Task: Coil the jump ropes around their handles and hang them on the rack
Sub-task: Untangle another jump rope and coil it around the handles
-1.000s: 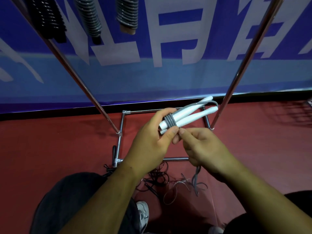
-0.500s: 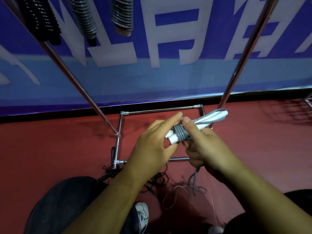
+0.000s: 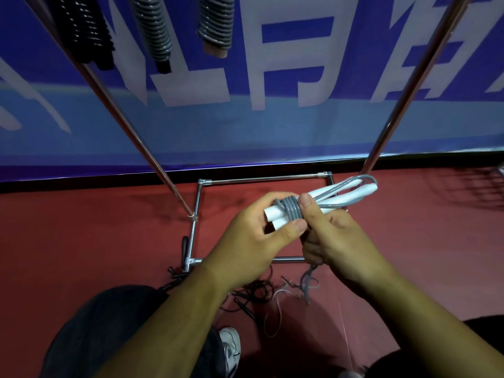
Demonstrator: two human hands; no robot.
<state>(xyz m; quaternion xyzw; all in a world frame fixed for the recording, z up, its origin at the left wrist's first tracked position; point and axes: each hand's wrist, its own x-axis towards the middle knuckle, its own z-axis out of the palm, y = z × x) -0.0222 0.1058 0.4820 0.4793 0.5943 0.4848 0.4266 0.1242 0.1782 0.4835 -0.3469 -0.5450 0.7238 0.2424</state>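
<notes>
Two white handles (image 3: 346, 193) of a jump rope lie side by side in front of me, with several turns of grey rope (image 3: 292, 211) wound round their near ends. My left hand (image 3: 253, 241) grips the handles at the coil, thumb below and fingers behind. My right hand (image 3: 335, 238) holds the grey rope, its thumb pressed on the coil; the loose rope end (image 3: 306, 282) hangs from this fist to the floor. Three coiled ropes hang above at the top left: a black one (image 3: 87, 31) and two grey ones (image 3: 154, 31) (image 3: 216, 23).
Two slanted chrome poles (image 3: 131, 126) (image 3: 403, 96) of the rack rise from a chrome floor frame (image 3: 261, 180) on the red floor. More ropes, black (image 3: 253, 293) and white (image 3: 278, 309), lie tangled near my feet. A blue banner (image 3: 272, 126) stands behind.
My right hand has moved from pinching the rope below the handles to wrapping it round them. The grey coil has gained turns, and the handles have tilted lower to the right.
</notes>
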